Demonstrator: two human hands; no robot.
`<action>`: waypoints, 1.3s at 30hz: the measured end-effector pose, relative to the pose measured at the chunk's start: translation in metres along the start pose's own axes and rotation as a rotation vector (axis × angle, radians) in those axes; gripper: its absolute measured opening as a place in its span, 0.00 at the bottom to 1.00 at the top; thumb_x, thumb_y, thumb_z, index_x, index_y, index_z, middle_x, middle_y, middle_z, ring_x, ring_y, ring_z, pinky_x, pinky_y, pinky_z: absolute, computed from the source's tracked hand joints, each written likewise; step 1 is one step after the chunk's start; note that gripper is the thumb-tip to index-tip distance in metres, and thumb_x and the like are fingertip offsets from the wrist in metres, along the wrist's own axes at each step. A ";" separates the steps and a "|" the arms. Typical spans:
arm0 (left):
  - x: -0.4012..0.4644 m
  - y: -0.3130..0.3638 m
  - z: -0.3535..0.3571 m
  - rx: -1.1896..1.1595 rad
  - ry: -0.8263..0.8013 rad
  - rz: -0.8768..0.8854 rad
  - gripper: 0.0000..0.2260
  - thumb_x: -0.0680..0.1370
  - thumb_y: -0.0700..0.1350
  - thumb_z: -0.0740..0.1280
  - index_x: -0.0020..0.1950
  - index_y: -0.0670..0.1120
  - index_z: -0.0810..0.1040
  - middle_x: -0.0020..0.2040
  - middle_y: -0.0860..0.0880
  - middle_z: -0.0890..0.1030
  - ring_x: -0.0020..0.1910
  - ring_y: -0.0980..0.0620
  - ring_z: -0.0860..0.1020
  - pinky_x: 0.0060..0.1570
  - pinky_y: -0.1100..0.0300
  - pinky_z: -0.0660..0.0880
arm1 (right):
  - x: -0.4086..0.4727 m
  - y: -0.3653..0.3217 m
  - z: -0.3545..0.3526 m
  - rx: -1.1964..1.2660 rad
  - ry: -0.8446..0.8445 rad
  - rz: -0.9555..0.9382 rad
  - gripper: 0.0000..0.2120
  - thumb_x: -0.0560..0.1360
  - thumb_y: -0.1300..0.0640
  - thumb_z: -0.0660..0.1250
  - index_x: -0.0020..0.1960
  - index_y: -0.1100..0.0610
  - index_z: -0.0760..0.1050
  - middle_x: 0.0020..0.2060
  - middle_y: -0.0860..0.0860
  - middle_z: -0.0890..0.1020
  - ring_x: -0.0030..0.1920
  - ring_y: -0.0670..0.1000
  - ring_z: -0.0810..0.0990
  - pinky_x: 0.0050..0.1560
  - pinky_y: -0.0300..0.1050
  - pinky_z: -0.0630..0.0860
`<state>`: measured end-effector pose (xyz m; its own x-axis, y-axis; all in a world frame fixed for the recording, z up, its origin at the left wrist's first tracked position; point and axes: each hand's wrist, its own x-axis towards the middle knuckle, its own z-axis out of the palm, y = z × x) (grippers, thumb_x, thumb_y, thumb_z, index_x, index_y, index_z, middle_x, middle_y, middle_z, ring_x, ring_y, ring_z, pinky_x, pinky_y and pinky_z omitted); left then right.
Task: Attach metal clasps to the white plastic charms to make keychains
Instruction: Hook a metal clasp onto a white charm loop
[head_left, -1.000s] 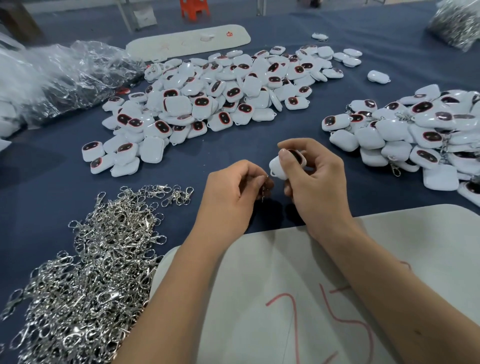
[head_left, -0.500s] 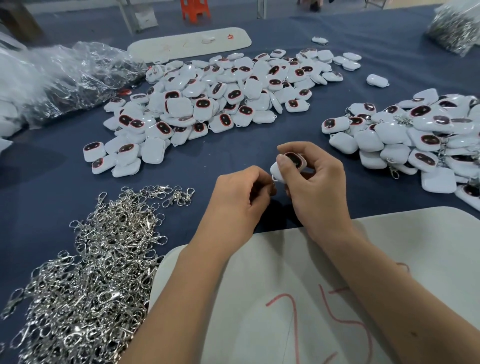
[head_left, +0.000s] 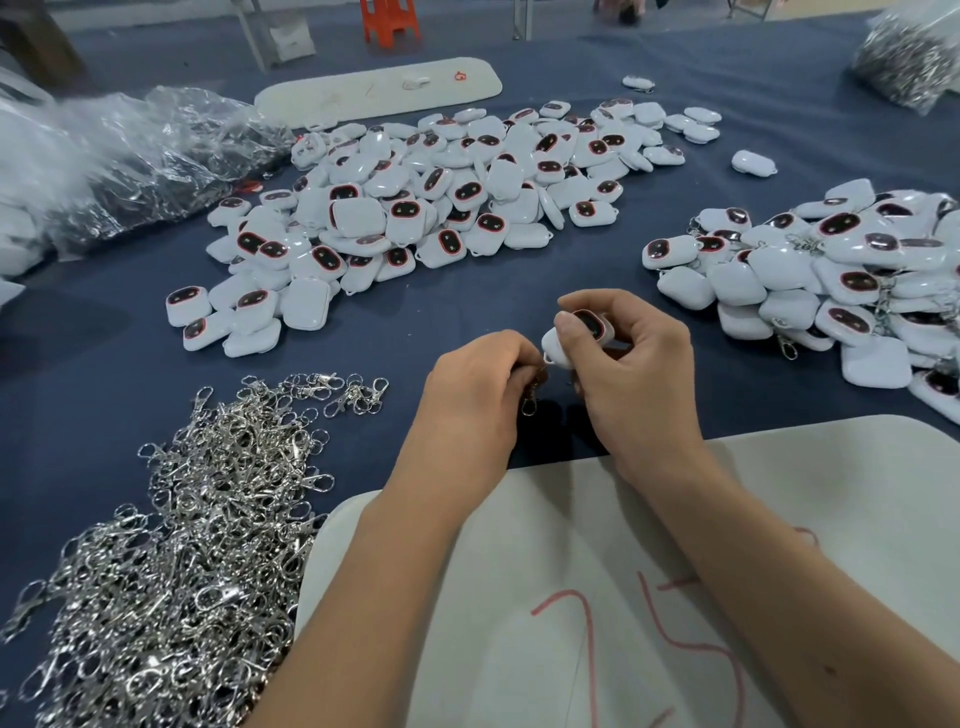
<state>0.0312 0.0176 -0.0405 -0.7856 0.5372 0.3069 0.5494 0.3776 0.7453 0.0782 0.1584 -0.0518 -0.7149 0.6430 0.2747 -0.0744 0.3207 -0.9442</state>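
Mid-job: right hand (head_left: 631, 374) pinches a charm (head_left: 574, 335), left hand (head_left: 480, 387) just beside it curled on a clasp (head_left: 529, 402), finished pile (head_left: 831, 270) beyond right hand, big undone pile (head_left: 415, 208) ahead w/ loose clasps (head_left: 171, 545) left of left hand.

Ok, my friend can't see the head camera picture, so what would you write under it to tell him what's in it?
A right hand holds a white charm while the left hand pinches a metal clasp at its edge, above a blue table. Piles of white charms lie beyond, silver clasps heaped at the left.
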 end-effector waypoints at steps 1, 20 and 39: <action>0.000 0.001 0.000 0.009 0.007 0.000 0.06 0.82 0.35 0.65 0.48 0.42 0.80 0.43 0.48 0.81 0.44 0.45 0.79 0.46 0.45 0.75 | 0.000 0.000 0.000 0.001 0.002 0.002 0.02 0.79 0.55 0.73 0.51 0.50 0.84 0.39 0.43 0.84 0.37 0.46 0.82 0.45 0.46 0.81; -0.006 0.009 0.005 0.189 0.140 0.043 0.05 0.81 0.36 0.64 0.47 0.42 0.77 0.42 0.48 0.79 0.41 0.43 0.75 0.42 0.48 0.73 | -0.008 -0.010 -0.001 -0.065 0.073 -0.030 0.04 0.76 0.56 0.74 0.43 0.53 0.80 0.30 0.47 0.83 0.30 0.46 0.80 0.36 0.39 0.75; -0.010 0.026 0.012 0.216 0.277 0.001 0.07 0.75 0.30 0.65 0.42 0.41 0.74 0.37 0.47 0.76 0.34 0.45 0.71 0.35 0.59 0.54 | -0.004 -0.009 -0.002 0.051 0.076 0.085 0.05 0.74 0.56 0.72 0.40 0.54 0.80 0.26 0.48 0.81 0.25 0.47 0.74 0.29 0.40 0.71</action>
<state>0.0568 0.0312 -0.0308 -0.8163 0.3235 0.4785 0.5743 0.5439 0.6119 0.0830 0.1538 -0.0438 -0.6653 0.7179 0.2047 -0.0526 0.2285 -0.9721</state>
